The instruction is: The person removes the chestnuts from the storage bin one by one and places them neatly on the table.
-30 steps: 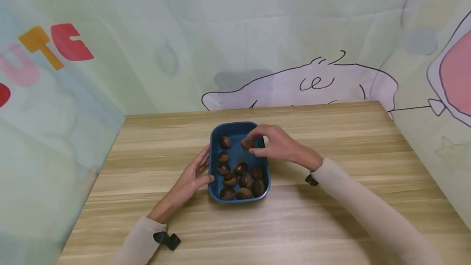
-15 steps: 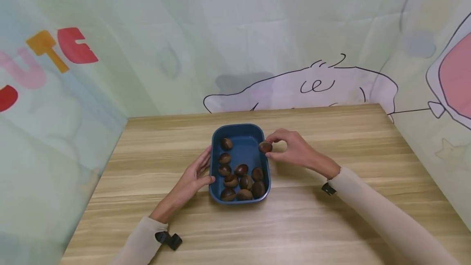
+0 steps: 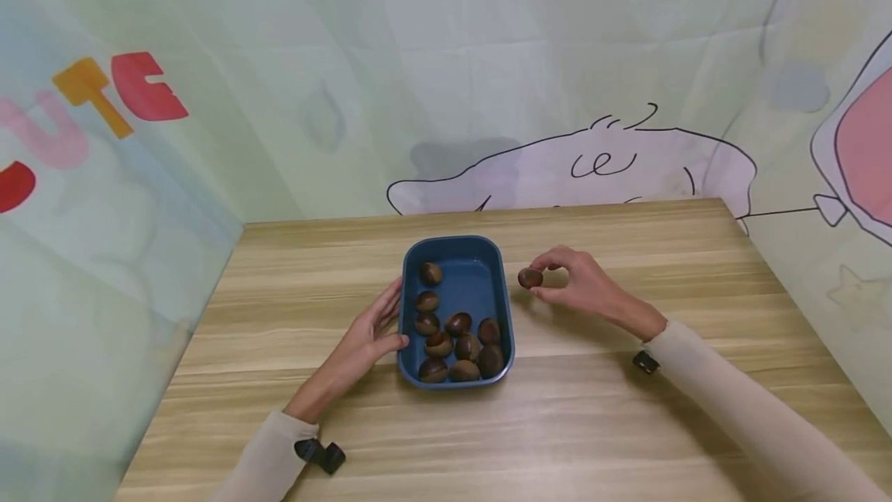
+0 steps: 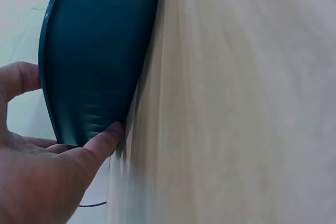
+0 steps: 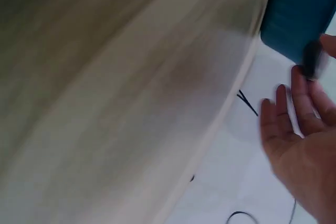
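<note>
Eleven would be too fine a count, so several brown chestnuts (image 3: 438, 344) lie in a blue rectangular container (image 3: 468, 248), mostly in its near half. My left hand (image 3: 361, 344) holds the container's left side, thumb at the rim and fingers along the outer wall; the left wrist view shows this hand (image 4: 50, 169) against the dark blue wall (image 4: 100, 40). To the container's right, my right hand (image 3: 588, 289) pinches one chestnut (image 3: 530, 277) between thumb and fingertips, above the table. In the right wrist view this chestnut (image 5: 312, 59) is dark and blurred.
The container stands on a wood-grain table (image 3: 592, 424). A printed curtain (image 3: 313, 60) closes off the back and sides, close behind the table's far edge. Small black devices sit at both wrists, the left one (image 3: 320, 455) hanging near the table.
My right hand has carried the chestnut from above the container's interior, over the right rim, to a spot right of it. The left hand stays at the container's left side.
</note>
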Demonstrator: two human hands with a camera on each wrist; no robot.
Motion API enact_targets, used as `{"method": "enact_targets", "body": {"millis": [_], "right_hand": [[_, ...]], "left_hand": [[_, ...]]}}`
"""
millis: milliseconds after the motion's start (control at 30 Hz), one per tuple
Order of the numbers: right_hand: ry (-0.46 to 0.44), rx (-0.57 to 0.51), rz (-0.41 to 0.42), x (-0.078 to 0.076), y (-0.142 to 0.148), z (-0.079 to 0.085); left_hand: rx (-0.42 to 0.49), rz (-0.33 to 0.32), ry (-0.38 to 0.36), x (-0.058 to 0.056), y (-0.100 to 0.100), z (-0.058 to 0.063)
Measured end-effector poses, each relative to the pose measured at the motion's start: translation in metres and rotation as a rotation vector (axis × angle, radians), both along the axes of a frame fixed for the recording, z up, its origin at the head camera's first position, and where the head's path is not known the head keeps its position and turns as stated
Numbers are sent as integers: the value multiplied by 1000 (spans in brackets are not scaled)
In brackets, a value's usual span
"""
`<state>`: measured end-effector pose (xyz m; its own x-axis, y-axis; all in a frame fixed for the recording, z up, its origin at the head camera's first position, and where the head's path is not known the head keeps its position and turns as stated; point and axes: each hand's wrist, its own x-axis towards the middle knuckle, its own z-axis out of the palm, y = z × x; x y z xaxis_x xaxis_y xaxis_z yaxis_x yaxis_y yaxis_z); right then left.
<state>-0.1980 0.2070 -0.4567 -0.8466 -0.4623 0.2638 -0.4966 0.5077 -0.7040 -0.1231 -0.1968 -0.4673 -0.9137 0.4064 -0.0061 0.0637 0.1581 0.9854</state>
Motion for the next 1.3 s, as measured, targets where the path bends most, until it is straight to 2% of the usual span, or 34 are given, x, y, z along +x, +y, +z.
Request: {"method": "enact_targets", "body": {"millis": [233,433,600,767,867,1000,1167,1300], "right_hand": [[-84,30,-56,-15,16,-5],[-158,52,-71,-24,24,-7],[-259,-5,-112,-19,20,-7],[-323,-87,-92,-7,9,-6],[-294,-77,-102,-7,8,-10],[-200,4,-133,-12,15,-19],[-47,96,-62,-18,24,-29],[41,97,-45,-21,32,-34]], "left_hand": [[-10,1,3,-1,-1,1],[-15,-8,10,-1,-2,1],[-28,-10,-6,0,-2,1],[-31,-8,-7,0,-2,2],[-25,-2,-1,0,-2,3],[-11,-12,6,0,-1,2],[-13,-8,7,0,-1,2],[-14,-8,8,-1,-2,2]]}}
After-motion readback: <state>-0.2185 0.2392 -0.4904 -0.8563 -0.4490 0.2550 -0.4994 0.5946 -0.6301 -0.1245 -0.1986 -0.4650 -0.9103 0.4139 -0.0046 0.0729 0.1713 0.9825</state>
